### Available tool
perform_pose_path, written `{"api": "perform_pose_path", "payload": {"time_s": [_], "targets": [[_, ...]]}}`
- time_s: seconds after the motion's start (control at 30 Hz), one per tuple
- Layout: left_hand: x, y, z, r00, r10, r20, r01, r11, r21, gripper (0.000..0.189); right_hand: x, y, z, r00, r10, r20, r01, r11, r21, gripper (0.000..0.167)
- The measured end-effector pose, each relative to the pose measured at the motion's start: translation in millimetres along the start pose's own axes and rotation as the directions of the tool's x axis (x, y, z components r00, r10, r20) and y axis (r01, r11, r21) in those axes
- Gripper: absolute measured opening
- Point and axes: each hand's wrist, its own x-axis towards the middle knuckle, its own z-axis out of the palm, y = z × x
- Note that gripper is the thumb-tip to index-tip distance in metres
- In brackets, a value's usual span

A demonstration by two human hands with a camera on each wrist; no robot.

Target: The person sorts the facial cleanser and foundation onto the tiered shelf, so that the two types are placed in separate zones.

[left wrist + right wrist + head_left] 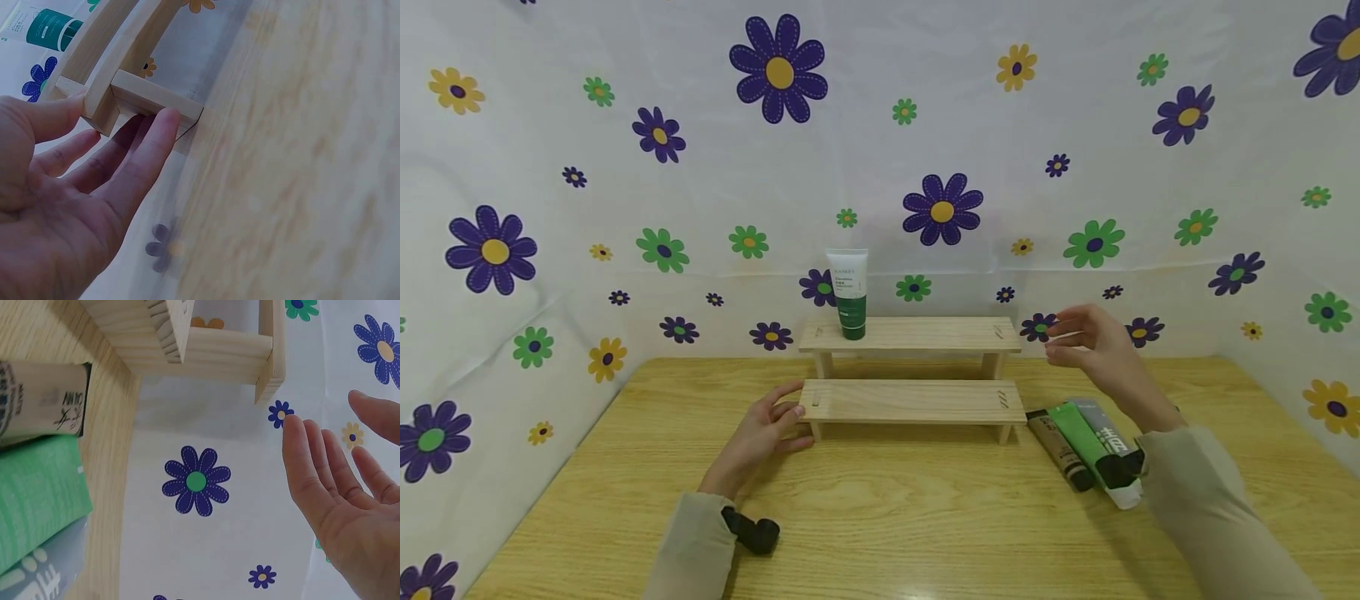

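In the head view my left hand holds the left end of the lower step of a pale wooden two-step stand. Its thumb rests at the board's end, and the other fingers reach round by the leg. On the left part of the upper step, a white and dark green squeeze tube stands upright on its cap. My right hand is raised in the air beyond the stand's right end, fingers loosely bent and holding nothing.
Below my right hand, a brown tube, a green tube and a grey tube lie side by side on the wood-grain table. A flower-patterned cloth hangs behind and at both sides.
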Motion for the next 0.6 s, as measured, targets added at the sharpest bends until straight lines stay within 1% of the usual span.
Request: {"api": "perform_pose_path", "payload": {"time_s": [0.33,0.6], "targets": [[-0.1,-0.4,0.7,1.000,0.000,-0.009,0.000,1.000,0.006,0.050,-11.5,11.5,-10.3,0.998,0.044,0.035,-0.042,0.998,-0.046,0.050],[-0.9,1.2,1.4,1.000,-0.012,-0.013,0.012,1.000,0.004,0.051,-20.5,22.3,-17.7,0.999,0.026,0.040,-0.025,0.999,-0.031,0.046]]}}
